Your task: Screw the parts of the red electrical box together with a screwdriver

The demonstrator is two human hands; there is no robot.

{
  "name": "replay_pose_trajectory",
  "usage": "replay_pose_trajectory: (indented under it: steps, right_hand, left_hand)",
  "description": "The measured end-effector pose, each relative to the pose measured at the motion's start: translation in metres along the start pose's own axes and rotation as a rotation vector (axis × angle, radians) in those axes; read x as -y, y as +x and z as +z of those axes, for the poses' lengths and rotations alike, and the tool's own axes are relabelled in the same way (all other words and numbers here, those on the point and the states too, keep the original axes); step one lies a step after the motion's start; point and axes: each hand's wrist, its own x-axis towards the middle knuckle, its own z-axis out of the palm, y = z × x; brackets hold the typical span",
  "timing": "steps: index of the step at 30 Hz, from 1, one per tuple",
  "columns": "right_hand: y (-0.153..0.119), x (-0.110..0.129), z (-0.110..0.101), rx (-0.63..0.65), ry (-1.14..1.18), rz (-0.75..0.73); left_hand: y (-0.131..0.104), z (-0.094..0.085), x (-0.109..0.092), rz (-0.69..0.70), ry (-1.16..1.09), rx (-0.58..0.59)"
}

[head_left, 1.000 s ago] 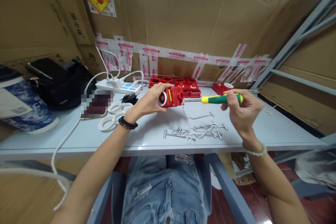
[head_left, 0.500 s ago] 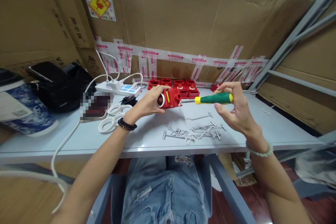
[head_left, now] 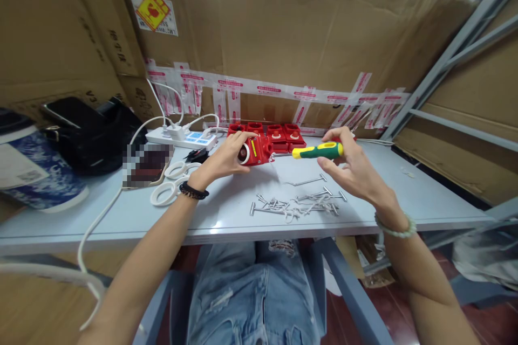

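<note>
Tabletop (head_left: 229, 202): half-curled hands (head_left: 222, 157) around housing (head_left: 256, 151), screwdriver (head_left: 313, 151)

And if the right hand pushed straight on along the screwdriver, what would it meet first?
Most likely the red housing in the left hand: the screwdriver at the right hand points at its facing end, though depth there is hard to judge.

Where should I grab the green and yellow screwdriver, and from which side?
Probably by its thick handle, coming from the right, where the right hand is. The handle looks chunky enough to wrap fingers around, while the thin metal shaft points left, toward the red box in the left hand.
</note>
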Motion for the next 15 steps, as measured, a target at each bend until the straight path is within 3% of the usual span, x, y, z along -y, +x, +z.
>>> replay_pose_trajectory:
  steps: [3, 7, 9, 15]
  right_hand:
    - [0.000, 0.001, -0.002, 0.080, 0.075, 0.045]
    - [0.005, -0.001, 0.012, -0.231, -0.094, -0.023]
    - [0.008, -0.004, 0.021, -0.304, -0.108, -0.037]
    - [0.011, -0.003, 0.030, -0.257, 0.290, 0.062]
  left_hand:
    - [0.000, 0.001, 0.001, 0.003, -0.001, 0.004]
    - [0.000, 0.003, 0.002, 0.003, 0.024, 0.012]
    - [0.000, 0.003, 0.003, -0.011, 0.050, 0.015]
    - [0.000, 0.004, 0.008, -0.017, 0.042, 0.011]
